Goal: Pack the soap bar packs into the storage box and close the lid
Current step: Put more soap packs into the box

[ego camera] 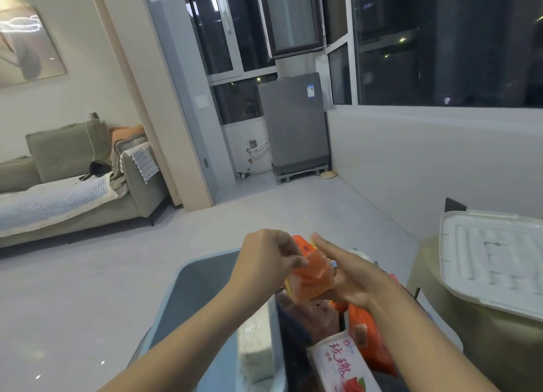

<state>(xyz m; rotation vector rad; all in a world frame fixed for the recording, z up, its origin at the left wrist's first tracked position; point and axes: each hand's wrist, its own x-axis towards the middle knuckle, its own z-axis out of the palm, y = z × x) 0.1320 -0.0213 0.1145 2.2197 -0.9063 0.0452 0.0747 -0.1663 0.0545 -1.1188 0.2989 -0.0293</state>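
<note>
Orange soap bar pack (pixel 311 277), head view, just below frame centre toward 6 o'clock, held up between both hands above the table. Left hand (pixel 264 259) at the pack's 9 o'clock side, fingers curled in, thumb and fingertips pinching the pack's upper left edge. Right hand (pixel 349 277) at its 3 o'clock side, palm half open, fingers stretched along the pack's far edge and cupping it from underneath. Wrapper looks crinkled and glossy, print too blurred to read.

Second orange pack (pixel 370 341) lies at 5 o'clock under the right forearm, partly hidden by it. Pink-and-white pack (pixel 343 365) with red characters sits at 6 o'clock at the bottom edge, touching the second orange pack's left side. Dark reddish bag (pixel 311 315) between them and the held pack; contents unclear. White block (pixel 254 350) wrapped in clear film at 7 o'clock, on the grey-blue table (pixel 202 277) top.

White lid (pixel 493 262) at 3 o'clock, tilted, resting on the rim of a translucent beige storage box (pixel 458 315), well apart from the hands. Whether the lid covers the box opening fully cannot be told.

Sofa (pixel 73 180) at 9 o'clock, grey appliance (pixel 293 127) at 12 o'clock under dark windows.
</note>
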